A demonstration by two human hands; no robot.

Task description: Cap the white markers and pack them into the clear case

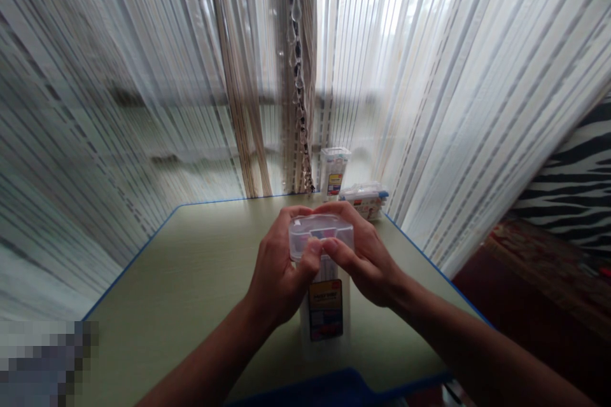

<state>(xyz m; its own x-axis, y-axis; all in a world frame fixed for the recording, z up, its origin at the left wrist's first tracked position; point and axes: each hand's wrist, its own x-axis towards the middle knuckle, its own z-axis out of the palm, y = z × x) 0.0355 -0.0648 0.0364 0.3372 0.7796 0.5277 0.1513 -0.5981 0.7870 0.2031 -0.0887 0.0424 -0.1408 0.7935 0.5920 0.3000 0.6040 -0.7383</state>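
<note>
A tall clear plastic container with a dark, yellow-edged label stands upright near the front of the table. On its top sits a translucent lid. My left hand wraps round the lid's left side, thumb pressed at its front edge. From the other side my right hand grips the lid, its thumb beside the left one at the front. The fingers behind the lid are partly hidden. Whether the lid is fully seated I cannot tell.
Another clear container with a similar label stands at the table's back edge. Beside it lies a clear package with blue at one corner. The pale green table has blue edging. String curtains hang behind it.
</note>
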